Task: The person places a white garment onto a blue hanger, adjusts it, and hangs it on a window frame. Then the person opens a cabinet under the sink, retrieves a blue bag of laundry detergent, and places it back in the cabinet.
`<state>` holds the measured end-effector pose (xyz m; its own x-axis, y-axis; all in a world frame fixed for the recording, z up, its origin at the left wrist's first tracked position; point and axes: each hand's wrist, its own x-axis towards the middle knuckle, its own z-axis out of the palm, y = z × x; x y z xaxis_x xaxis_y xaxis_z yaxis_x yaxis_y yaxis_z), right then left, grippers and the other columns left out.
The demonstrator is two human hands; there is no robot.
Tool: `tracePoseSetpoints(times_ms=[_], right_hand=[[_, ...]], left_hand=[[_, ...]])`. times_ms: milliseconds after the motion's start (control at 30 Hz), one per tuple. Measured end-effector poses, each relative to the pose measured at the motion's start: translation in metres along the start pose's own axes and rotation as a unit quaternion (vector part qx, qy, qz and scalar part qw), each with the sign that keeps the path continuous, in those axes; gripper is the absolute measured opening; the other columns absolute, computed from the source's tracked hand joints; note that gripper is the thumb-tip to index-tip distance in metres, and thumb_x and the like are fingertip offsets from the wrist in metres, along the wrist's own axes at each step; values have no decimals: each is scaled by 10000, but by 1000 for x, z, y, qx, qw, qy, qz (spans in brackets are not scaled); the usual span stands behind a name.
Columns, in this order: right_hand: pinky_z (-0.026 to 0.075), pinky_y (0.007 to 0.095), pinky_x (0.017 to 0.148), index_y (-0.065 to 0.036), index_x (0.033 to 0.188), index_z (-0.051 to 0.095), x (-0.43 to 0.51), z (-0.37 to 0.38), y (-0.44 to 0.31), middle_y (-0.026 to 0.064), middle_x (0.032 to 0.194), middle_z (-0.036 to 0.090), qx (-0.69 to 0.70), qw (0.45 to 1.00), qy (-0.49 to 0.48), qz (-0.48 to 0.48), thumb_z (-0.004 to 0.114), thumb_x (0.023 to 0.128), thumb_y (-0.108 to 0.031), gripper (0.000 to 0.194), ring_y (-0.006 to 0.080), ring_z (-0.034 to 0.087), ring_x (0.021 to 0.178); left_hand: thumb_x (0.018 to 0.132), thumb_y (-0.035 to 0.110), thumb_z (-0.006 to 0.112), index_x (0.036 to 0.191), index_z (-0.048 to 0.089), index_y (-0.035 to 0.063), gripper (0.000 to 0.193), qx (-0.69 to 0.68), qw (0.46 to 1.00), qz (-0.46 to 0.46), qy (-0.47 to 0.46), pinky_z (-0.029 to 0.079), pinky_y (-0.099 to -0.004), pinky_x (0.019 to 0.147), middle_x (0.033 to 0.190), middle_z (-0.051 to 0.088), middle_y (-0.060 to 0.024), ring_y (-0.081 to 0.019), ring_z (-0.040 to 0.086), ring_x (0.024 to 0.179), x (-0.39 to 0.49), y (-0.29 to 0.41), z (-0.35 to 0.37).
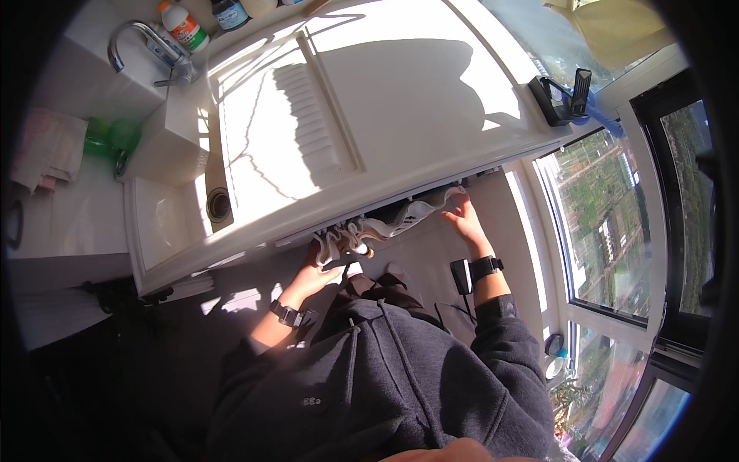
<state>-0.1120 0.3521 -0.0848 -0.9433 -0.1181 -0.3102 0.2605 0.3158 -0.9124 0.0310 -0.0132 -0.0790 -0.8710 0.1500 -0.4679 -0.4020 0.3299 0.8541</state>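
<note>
A light curtain-like cloth (404,218) with dark print hangs along the front underside of a white washboard sink counter (404,104). Bunched folds gather at its left end, where my left hand (314,277) holds the edge, fingers partly hidden behind the fabric. At the cloth's right end, my right hand (462,216) has its fingertips at the top corner, partly hidden by the fabric; whether they pinch it is not plain. Small hooks or clips show along a rail (340,222) under the counter edge. A small round-ended object (364,250) sits by the bunched folds.
A chrome faucet (138,46) and several bottles (183,26) stand at the counter's back left. The basin with its drain (219,205) lies left. A black phone stand (557,101) is at the right end. Windows (606,231) line the right side.
</note>
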Motion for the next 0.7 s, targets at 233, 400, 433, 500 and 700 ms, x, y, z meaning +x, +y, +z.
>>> tracePoseSetpoints(times_ms=[233, 400, 433, 500, 700], right_hand=[[284, 414, 1038, -10, 1329, 291, -40, 86, -26, 223, 1287, 413, -51, 945, -252, -205, 745, 647, -159, 833, 344, 367, 1231], [337, 411, 1004, -56, 1312, 352, -36, 102, -16, 218, 1275, 405, -158, 928, -123, -315, 786, 612, -205, 837, 400, 401, 1163], [373, 425, 969, -78, 1280, 406, -38, 100, -11, 203, 1255, 417, -221, 922, -57, -311, 801, 599, -241, 804, 401, 421, 1125], [397, 420, 943, -83, 1273, 414, -34, 93, -6, 194, 1233, 443, -232, 926, -46, -293, 799, 606, -267, 791, 389, 431, 1123], [469, 396, 824, -84, 1245, 426, -41, 86, -5, 181, 1152, 493, -232, 945, -46, -226, 763, 643, -252, 710, 355, 529, 1014]], left_hand=[[798, 57, 642, 1172, 510, 12, 399, -161, 976, 131, -61, 422, -311, 890, 1095, 573, -52, -161, 526, 1020, 31, 48, 58], [766, 88, 650, 1171, 509, 23, 434, -121, 969, 199, -79, 404, -308, 903, 1104, 552, -63, -168, 511, 1021, 45, 75, 72], [746, 85, 657, 1110, 530, 30, 389, -80, 974, 196, -74, 432, -302, 842, 1026, 571, -56, -161, 533, 944, 47, 77, 76], [730, 78, 659, 1027, 542, 34, 322, -47, 982, 157, -95, 446, -293, 762, 891, 581, -39, -145, 540, 829, 55, 81, 85], [767, 46, 641, 1111, 501, 37, 372, -74, 982, 130, -112, 453, -256, 695, 782, 551, 16, -99, 526, 709, 65, 84, 98]])
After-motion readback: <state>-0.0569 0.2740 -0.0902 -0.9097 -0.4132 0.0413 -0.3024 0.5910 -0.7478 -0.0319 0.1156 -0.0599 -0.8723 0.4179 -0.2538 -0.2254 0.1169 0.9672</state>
